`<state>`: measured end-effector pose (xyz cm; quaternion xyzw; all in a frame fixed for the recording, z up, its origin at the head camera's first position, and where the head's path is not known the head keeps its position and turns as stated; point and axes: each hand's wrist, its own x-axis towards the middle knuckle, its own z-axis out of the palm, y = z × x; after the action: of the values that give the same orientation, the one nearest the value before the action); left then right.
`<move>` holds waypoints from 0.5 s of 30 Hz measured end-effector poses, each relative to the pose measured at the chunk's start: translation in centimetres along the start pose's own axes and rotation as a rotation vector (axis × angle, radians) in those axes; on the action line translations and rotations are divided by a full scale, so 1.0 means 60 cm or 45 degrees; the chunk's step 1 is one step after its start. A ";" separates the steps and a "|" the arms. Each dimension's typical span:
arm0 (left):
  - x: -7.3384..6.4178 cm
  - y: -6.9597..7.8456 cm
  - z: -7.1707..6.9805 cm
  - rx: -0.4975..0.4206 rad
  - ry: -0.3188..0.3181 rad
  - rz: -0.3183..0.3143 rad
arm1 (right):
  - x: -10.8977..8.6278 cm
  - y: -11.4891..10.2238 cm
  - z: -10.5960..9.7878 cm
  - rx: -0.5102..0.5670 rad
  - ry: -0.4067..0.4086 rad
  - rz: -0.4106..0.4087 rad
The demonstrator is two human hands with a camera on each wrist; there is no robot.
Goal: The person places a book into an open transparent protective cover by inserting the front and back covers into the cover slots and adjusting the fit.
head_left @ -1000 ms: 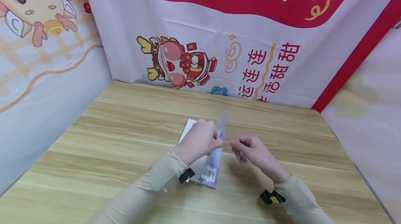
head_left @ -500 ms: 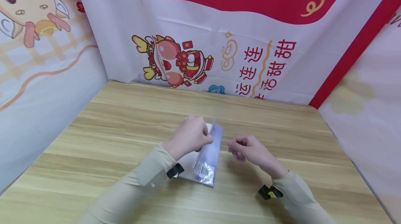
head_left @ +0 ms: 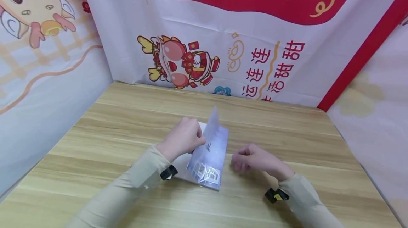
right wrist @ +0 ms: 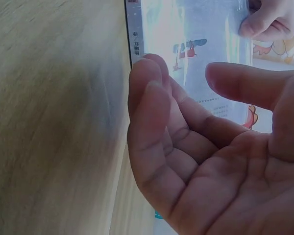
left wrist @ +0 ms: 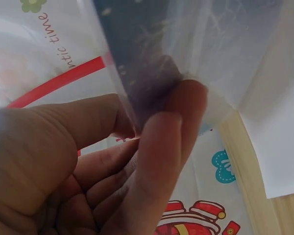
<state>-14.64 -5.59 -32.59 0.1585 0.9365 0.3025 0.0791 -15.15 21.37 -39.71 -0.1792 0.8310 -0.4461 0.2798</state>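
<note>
A thin book (head_left: 218,150) with a pale blue cover and a barcode lies on the table, a white sheet or page (head_left: 181,167) spread beneath its left side. My left hand (head_left: 183,138) pinches the left edge of a clear plastic film (head_left: 213,118), which stands raised over the cover. In the left wrist view, the thumb and fingers of my left hand (left wrist: 132,142) meet at the film's edge (left wrist: 225,54). My right hand (head_left: 257,160) hovers just right of the book, fingers loosely curled around nothing. The right wrist view shows its palm (right wrist: 220,166) beside the glossy cover (right wrist: 201,24).
The wood-grain table (head_left: 127,114) extends around the book on all sides. A printed cloth (head_left: 197,18) with red and white patterns hangs at the back, and more printed cloth (head_left: 51,65) closes off the left. Dark straps (head_left: 276,196) sit on both wrists.
My left hand has moved left with the film's edge, uncovering more of the blue cover. The white sheet reaches further left. My right hand has stayed near the book, dropping slightly.
</note>
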 end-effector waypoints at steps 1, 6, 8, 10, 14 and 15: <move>0.000 -0.003 -0.001 0.017 0.005 0.001 | 0.000 0.000 0.001 0.009 -0.008 0.001; 0.001 -0.014 -0.003 0.071 0.023 -0.001 | 0.001 0.002 0.003 0.026 -0.011 -0.004; 0.001 -0.019 -0.004 0.069 0.023 -0.013 | 0.001 0.003 0.002 0.023 -0.011 -0.005; 0.001 -0.024 -0.004 0.066 0.024 -0.024 | 0.001 0.004 0.002 0.022 -0.011 0.000; 0.002 -0.035 -0.001 0.069 0.027 -0.035 | 0.001 0.004 0.002 0.020 -0.014 0.007; 0.002 -0.037 -0.001 0.067 0.026 -0.036 | 0.002 0.004 0.002 0.017 -0.013 0.014</move>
<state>-15.30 -7.29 -33.89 0.1440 0.9471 0.2783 0.0696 -15.14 21.36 -39.99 -0.1752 0.8276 -0.4491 0.2876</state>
